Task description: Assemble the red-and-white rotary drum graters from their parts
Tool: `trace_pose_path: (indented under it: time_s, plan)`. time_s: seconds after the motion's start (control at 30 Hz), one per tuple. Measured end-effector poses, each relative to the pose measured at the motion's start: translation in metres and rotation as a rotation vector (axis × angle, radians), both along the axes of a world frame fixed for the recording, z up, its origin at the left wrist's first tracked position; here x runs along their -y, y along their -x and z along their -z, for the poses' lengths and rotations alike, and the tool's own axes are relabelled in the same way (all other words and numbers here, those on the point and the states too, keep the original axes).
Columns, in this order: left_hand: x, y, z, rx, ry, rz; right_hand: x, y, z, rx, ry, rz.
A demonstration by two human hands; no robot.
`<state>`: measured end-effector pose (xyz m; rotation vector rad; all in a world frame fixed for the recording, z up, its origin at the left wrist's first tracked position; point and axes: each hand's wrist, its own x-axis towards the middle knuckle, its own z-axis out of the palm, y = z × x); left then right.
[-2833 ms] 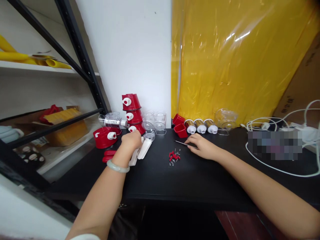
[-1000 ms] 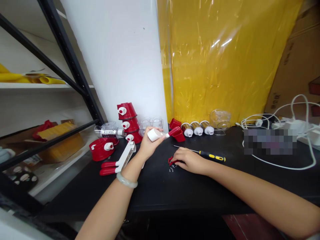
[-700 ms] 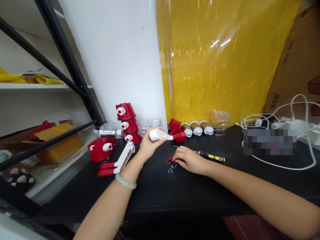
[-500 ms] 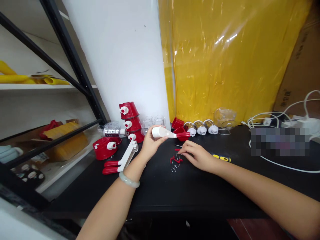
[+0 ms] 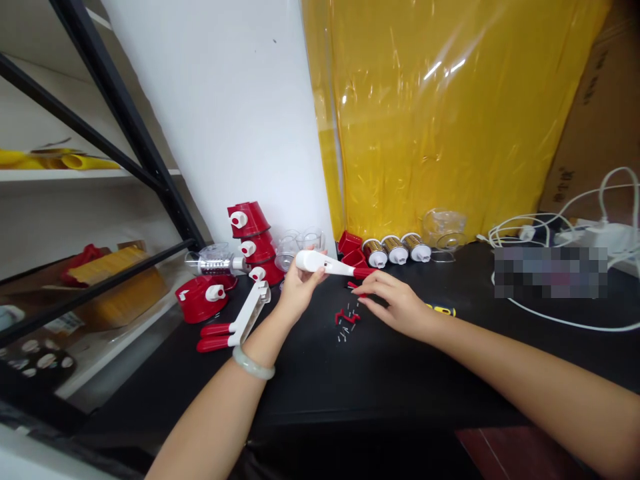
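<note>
My left hand is closed around the white end of a rotary grater handle, raised above the black table. Its red grip points right, and my right hand covers part of it. My right hand hovers beside that grip, thumb and index fingertips close together. What lies between them, if anything, is too small to make out. Below the hands, small red plastic parts lie among several loose screws. Two similar white handles with red grips rest left of my left forearm.
Red grater housings are stacked at the back left, with another red housing in front. Grater drums line the back. A yellow screwdriver lies beyond my right wrist. White cables sprawl at the right; a black shelf frame stands left.
My right hand has lifted slightly from the screws toward the grip of the held handle. The handle has tilted a little in my left hand. The camera view has shifted slightly.
</note>
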<state>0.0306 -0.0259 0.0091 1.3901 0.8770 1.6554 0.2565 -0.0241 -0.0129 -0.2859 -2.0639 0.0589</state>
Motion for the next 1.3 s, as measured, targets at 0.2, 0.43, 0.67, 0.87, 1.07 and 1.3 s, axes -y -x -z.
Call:
trace_pose_path:
  time_s: [0.2,0.43,0.67,0.87,1.07,1.3]
  plan:
    - [-0.001,0.003,-0.007,0.066,0.084,-0.125,0.005,-0.01,-0.014,-0.143,-0.209,0.044]
    - [0.022,-0.02,-0.015,-0.054,0.281,-0.1,0.011,-0.008,-0.015,-0.217,-0.217,-0.006]
    - [0.04,-0.043,-0.005,-0.193,0.356,0.036,0.015,0.0,-0.009,-0.186,-0.227,-0.069]
    - [0.044,-0.047,-0.002,-0.251,0.363,0.107,0.009,0.001,-0.005,-0.119,-0.19,-0.047]
    - [0.043,-0.047,-0.003,-0.255,0.349,0.116,0.007,-0.002,-0.002,-0.098,-0.157,-0.02]
    - [0.045,-0.049,-0.001,-0.276,0.32,0.213,0.005,-0.002,0.001,-0.074,-0.127,-0.013]
